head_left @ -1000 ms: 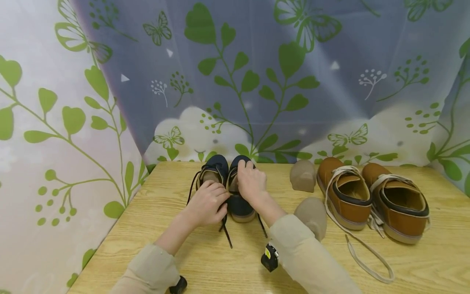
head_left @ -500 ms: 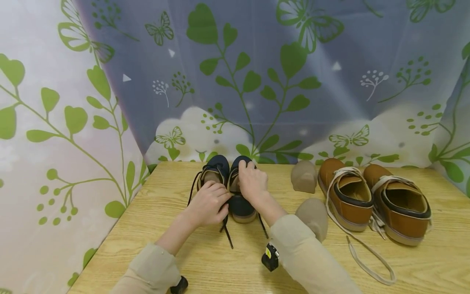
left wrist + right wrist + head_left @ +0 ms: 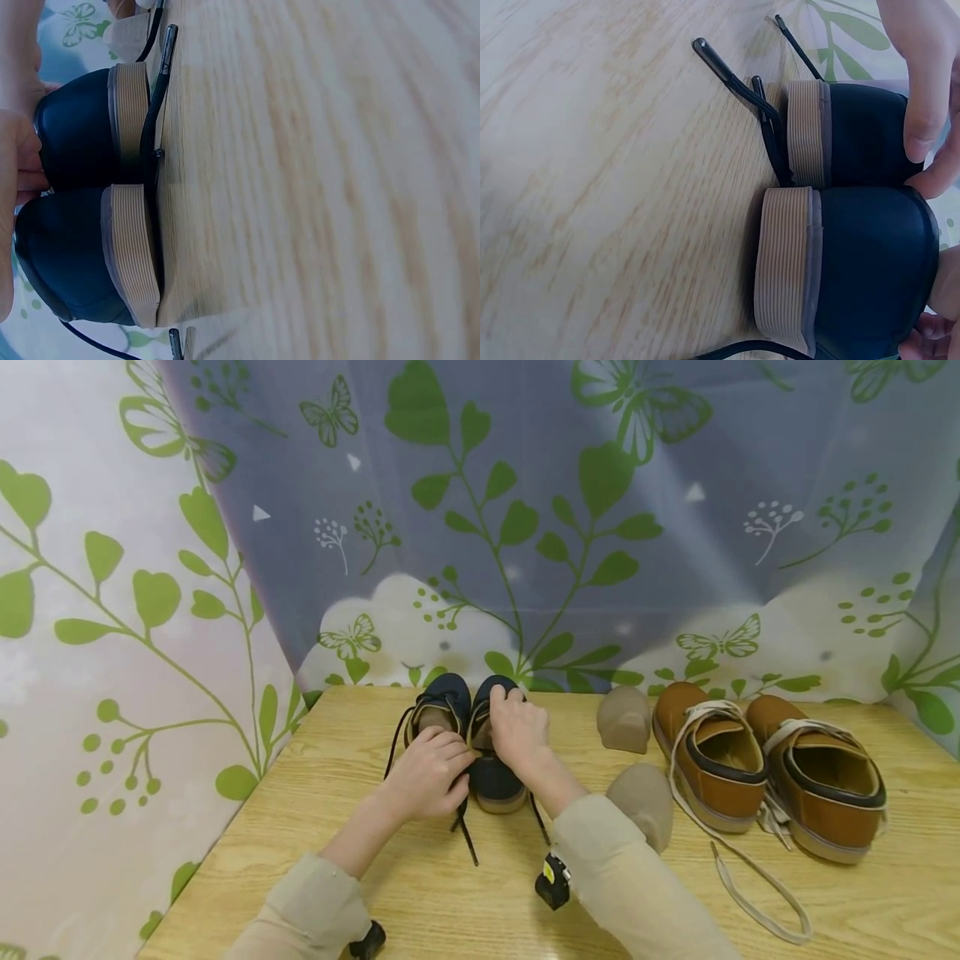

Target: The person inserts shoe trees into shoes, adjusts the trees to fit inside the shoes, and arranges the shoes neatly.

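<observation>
Blue shoes (image 3: 500, 781), two dark ones with black laces (image 3: 714, 61) and pale ribbed soles (image 3: 784, 259), stand side by side on the desk (image 3: 450, 902). The left hand (image 3: 425, 775) bends over their backs; I can't tell if it grips. The right hand (image 3: 519, 731) holds the top of the right one. Two tan lumps (image 3: 640, 800) and two brown shoes (image 3: 723, 800) sit to the right; leafy cloth (image 3: 480, 577) hangs behind.

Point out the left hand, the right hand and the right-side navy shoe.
Left hand (image 3: 426, 773): head view, back of the hand.
Right hand (image 3: 521, 731): head view, back of the hand.
Right-side navy shoe (image 3: 498, 780): head view, heel.
</observation>
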Tool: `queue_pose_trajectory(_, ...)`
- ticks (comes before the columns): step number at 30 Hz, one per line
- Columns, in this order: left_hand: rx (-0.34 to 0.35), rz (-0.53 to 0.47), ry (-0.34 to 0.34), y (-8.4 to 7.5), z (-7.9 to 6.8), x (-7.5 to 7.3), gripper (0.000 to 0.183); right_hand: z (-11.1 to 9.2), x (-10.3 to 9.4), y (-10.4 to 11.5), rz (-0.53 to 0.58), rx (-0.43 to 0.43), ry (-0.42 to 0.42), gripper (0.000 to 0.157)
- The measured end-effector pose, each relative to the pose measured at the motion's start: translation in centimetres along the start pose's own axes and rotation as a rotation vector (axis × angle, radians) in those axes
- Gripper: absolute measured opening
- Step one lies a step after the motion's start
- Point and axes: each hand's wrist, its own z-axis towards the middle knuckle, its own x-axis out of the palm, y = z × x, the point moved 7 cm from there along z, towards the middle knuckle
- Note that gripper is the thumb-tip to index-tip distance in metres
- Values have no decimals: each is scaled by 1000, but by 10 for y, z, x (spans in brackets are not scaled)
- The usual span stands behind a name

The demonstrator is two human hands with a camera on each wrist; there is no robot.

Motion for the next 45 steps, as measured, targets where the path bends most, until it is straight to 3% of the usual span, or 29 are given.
queue_pose_trajectory(5, 1, 0, 6, 0, 1, -1, 20, 0, 0, 0, 13, -3, 20, 34)
queue_pose_trajectory(12, -17, -5, 31, 0, 0, 1, 19, 1, 4, -1, 36, 6, 80, 45)
queue_pose_trajectory(22, -6, 2, 11, 0, 0, -3, 18, 4, 4, 1, 18, 23, 80, 41)
queue_pose_trajectory(45, -16, -16, 35, 0, 1, -1, 19, 7, 5, 0, 37, 25, 84, 41)
